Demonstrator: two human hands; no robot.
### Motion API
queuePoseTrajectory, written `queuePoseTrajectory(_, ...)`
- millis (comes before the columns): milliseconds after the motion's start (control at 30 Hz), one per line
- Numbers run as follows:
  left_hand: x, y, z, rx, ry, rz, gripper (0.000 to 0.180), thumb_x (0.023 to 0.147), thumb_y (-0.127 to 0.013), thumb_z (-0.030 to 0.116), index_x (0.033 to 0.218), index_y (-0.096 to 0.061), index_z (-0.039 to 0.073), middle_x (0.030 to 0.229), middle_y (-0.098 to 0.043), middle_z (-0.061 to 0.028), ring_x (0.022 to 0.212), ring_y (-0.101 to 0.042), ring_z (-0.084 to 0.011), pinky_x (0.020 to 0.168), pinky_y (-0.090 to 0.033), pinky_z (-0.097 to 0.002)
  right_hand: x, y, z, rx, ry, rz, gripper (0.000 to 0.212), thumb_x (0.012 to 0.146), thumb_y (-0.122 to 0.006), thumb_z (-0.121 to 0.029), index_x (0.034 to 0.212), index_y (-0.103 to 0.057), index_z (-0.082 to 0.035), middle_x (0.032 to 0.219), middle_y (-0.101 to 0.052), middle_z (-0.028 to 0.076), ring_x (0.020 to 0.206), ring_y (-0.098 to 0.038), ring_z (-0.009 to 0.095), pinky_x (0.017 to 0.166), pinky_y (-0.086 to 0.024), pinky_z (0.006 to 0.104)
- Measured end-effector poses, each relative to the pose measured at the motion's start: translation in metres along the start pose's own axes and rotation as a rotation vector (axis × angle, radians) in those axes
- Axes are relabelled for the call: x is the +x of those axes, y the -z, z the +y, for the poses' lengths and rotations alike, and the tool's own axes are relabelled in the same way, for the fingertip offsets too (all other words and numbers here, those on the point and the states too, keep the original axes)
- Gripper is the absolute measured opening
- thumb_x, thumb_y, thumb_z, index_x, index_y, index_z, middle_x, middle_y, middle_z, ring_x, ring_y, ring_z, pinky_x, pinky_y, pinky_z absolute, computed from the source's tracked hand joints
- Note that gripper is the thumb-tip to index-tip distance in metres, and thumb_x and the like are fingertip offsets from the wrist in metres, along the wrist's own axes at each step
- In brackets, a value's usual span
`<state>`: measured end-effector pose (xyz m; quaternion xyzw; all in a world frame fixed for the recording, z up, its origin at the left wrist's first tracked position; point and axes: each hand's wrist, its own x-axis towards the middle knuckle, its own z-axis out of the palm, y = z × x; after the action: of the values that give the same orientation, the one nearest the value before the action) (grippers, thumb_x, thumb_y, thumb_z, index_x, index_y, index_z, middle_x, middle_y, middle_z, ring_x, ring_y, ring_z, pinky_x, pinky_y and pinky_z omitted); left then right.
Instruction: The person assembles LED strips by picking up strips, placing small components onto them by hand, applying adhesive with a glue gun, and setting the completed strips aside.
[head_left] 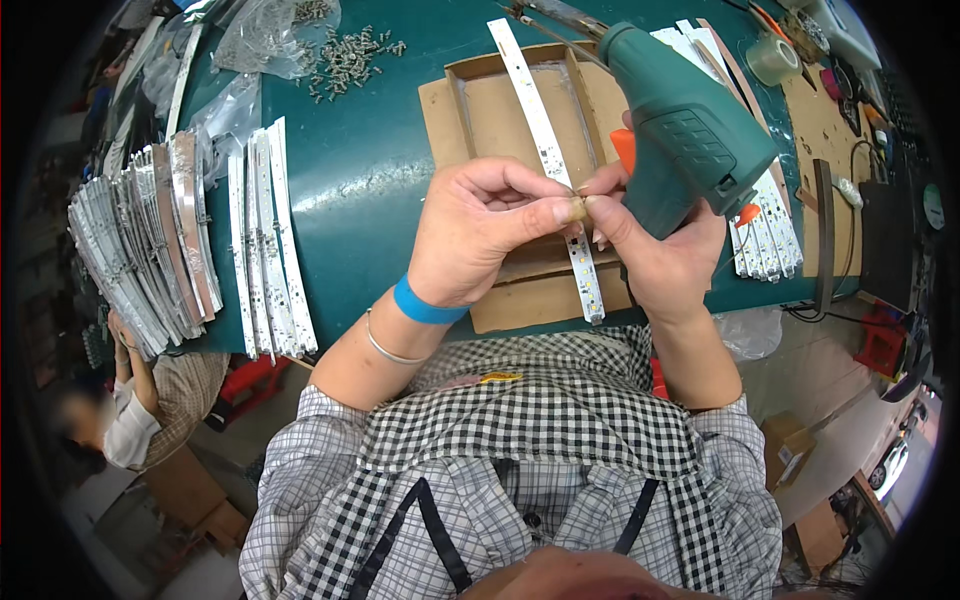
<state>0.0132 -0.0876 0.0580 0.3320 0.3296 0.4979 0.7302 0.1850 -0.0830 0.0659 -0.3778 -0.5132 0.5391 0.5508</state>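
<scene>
A white LED strip (530,100) lies lengthwise over a shallow cardboard tray (462,120) in front of me. Just above the strip, the fingertips of my left hand (475,215) meet those of my right hand (665,255). Both thumbs and forefingers are closed in a pinch on something very small, too hidden to name. A green gun-shaped tool with an orange trigger, seemingly a soldering gun (690,120), rests in my right hand's grip, its long metal tip pointing to the far left. The strip's middle is covered by my fingers.
Stacked LED strips stand at the left (140,240), with another bundle (265,240) nearer me and more strips (768,235) at the right. Small metal parts (350,60) lie loose beside a plastic bag (265,40). A tape roll (773,60) sits far right. Another person (150,400) is at left.
</scene>
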Motion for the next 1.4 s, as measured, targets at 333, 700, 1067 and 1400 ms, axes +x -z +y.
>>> queuePoseTrajectory(333,-0.010,-0.002,0.007,0.205,-0.053,0.006,0.013,0.079,-0.074,0.000,0.089,-0.067,-0.005,0.087,-0.070,-0.0122,0.080,-0.068,-0.0151,0.075,-0.057,-0.0266,-0.006,0.008,0.000,-0.001,-0.004,-0.065,0.056,0.079,-0.073,0.001,0.127,-0.045,0.007,0.084,-0.064,0.014,0.064,-0.059,0.012,0.054,-0.047,0.0208)
queuePoseTrajectory(700,-0.010,0.002,0.005,0.433,-0.141,-0.067,0.010,0.075,-0.075,-0.002,0.083,-0.069,-0.004,0.086,-0.071,-0.0107,0.077,-0.067,-0.0142,0.071,-0.056,-0.0266,-0.008,0.015,0.001,0.020,-0.080,-0.140,0.040,0.082,-0.072,-0.003,0.115,-0.053,0.004,0.083,-0.065,0.009,0.066,-0.059,0.010,0.058,-0.049,0.0224)
queuePoseTrajectory(1067,0.007,0.012,0.021,1.076,-0.469,0.027,0.011,0.069,-0.075,0.000,0.080,-0.072,0.001,0.079,-0.071,-0.0092,0.067,-0.066,-0.0142,0.064,-0.052,-0.0241,-0.014,0.017,-0.011,-0.025,-0.104,0.021,0.053,0.079,-0.068,0.004,0.127,-0.046,0.009,0.117,-0.059,0.021,0.068,-0.061,0.015,0.053,-0.049,0.0233)
queuePoseTrajectory(1400,0.035,0.035,0.014,1.385,-0.705,0.064,0.009,0.069,-0.076,0.008,0.077,-0.074,0.011,0.065,-0.068,-0.0016,0.054,-0.060,-0.0144,0.084,-0.046,-0.0333,-0.027,0.039,-0.011,-0.052,-0.082,0.105,0.058,0.080,-0.072,-0.004,0.129,-0.044,0.010,0.132,-0.051,0.019,0.074,-0.063,0.017,0.050,-0.050,0.0235)
